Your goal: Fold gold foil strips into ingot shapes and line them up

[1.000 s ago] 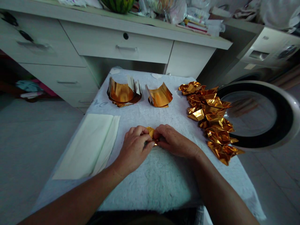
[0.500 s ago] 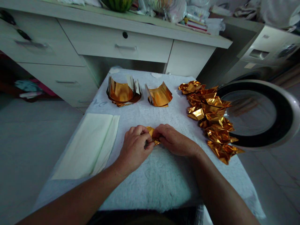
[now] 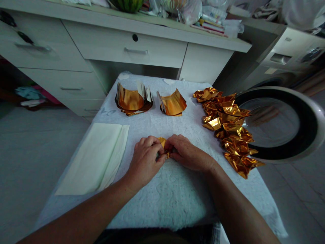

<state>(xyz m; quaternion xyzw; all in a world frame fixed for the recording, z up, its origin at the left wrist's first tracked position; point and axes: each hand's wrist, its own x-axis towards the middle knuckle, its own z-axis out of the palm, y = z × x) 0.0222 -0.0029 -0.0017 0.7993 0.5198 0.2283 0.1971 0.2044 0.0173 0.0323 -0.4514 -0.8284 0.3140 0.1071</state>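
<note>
On cloth (image 3: pixel 152 206), left hand (image 3: pixel 146 157), right hand (image 3: pixel 189 152) pinching gold foil (image 3: pixel 161 141); plastic bag (image 3: pixel 191 13) behind, contents unclear.

Left hand (image 3: pixel 146 156) and right hand (image 3: pixel 189 153) pinch small gold foil (image 3: pixel 163 141).

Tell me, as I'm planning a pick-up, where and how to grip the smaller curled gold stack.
Probably by its raised right edge, from the right with the right hand once free, pinching across the sheets. The smaller curled gold stack lies hollow side up, so that edge stands off the cloth.
</note>
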